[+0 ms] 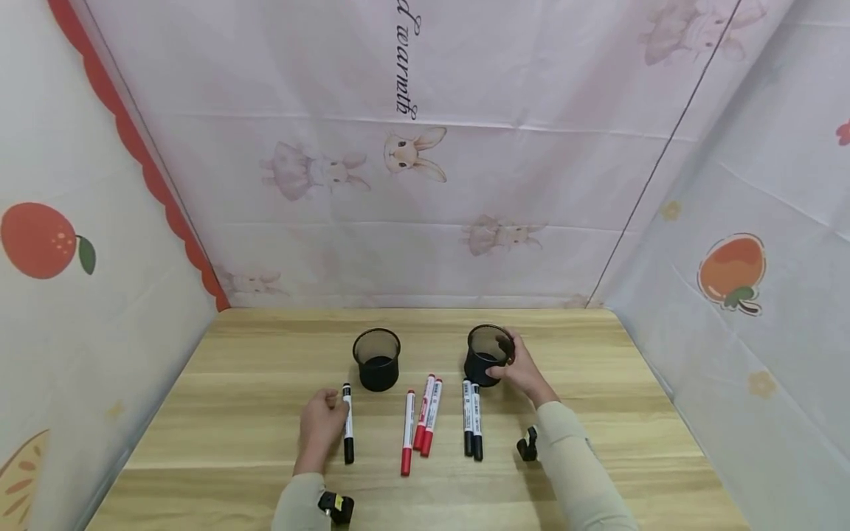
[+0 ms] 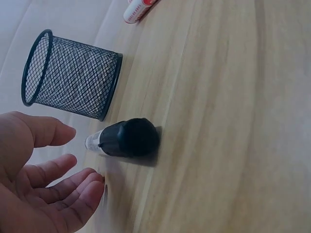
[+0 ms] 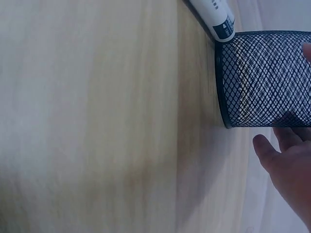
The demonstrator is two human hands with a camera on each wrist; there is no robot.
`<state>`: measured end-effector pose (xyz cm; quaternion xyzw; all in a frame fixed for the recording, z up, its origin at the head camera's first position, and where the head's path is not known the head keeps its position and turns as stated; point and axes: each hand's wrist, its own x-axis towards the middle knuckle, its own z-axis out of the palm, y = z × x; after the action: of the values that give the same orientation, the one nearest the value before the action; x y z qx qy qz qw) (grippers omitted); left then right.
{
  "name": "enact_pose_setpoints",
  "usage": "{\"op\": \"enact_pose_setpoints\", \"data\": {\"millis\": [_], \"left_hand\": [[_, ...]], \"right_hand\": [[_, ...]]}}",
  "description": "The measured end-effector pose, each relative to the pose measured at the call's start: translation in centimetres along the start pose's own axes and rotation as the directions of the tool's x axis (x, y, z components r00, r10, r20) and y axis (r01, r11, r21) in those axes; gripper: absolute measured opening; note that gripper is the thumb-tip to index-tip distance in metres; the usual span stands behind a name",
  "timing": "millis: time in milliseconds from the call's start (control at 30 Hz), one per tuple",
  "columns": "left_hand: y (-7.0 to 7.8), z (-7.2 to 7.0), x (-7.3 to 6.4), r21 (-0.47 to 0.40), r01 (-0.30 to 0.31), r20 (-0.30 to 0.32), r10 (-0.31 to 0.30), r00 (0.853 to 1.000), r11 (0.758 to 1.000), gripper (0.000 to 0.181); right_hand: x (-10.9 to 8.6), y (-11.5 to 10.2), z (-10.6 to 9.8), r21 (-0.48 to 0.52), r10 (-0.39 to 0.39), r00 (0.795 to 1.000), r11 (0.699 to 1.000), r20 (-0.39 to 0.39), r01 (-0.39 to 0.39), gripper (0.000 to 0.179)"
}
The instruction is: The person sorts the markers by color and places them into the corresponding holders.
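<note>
My right hand (image 1: 524, 371) grips a black mesh pen cup (image 1: 479, 369) at its right side, thumb across the front and fingers round the rim side. In the right wrist view, the cup's mesh wall (image 3: 262, 80) fills the upper right, with part of the hand (image 3: 291, 160) below it. My left hand (image 1: 322, 425) is beside a black-capped marker (image 1: 348, 424) lying on the table. The left wrist view shows thumb and fingers (image 2: 53, 191) spread apart, with the marker's black cap (image 2: 133, 138) just beyond them.
A second mesh pen cup (image 1: 378, 369) stands upright at centre left. Red-capped markers (image 1: 407, 435) lie mid-table, and a pair of black-capped markers (image 1: 468, 420) lies in front of the right cup. Printed cloth walls (image 1: 425, 258) border the wooden table (image 1: 246, 413).
</note>
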<state>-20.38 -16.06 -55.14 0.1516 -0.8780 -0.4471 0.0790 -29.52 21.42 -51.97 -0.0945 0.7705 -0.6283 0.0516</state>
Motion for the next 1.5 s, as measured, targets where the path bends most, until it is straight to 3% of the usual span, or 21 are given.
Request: {"op": "enact_pose_setpoints", "data": {"millis": [167, 267, 500, 867, 1233, 1500], "left_hand": [[0.1, 0.0, 0.7, 0.015, 0.048, 0.044, -0.048, 0.998, 0.999, 0.039], [0.2, 0.1, 1.2, 0.035, 0.060, 0.051, -0.062, 0.997, 0.998, 0.040], [0.3, 0.2, 2.0, 0.082, 0.072, 0.044, -0.075, 0.996, 0.994, 0.030], [0.3, 0.4, 2.1, 0.078, 0.083, 0.059, -0.088, 0.994, 0.993, 0.032], [1.2, -0.4, 0.9, -0.011, 0.076, -0.051, -0.076, 0.996, 0.997, 0.034], [1.0, -0.6, 0.5, -0.044, 0.057, -0.080, -0.060, 0.995, 0.997, 0.043]], "right_hand": [[1.5, 2.8, -0.4, 0.010, -0.002, 0.999, 1.000, -0.033, 0.003, 0.096], [1.7, 2.4, -0.5, 0.001, 0.008, 1.000, 1.000, -0.023, -0.007, 0.092], [1.1, 0.0, -0.5, 0.038, -0.007, 0.997, 0.999, 0.080, 0.004, 0.090], [2.3, 3.2, -0.8, 0.156, -0.005, 0.997, 0.988, 0.073, -0.007, 0.092], [2.1, 3.6, -0.5, 0.172, -0.046, 0.996, 0.985, 0.080, 0.031, 0.089], [1.9, 3.8, -0.5, 0.171, -0.032, 0.995, 0.985, 0.098, 0.015, 0.090]]}}
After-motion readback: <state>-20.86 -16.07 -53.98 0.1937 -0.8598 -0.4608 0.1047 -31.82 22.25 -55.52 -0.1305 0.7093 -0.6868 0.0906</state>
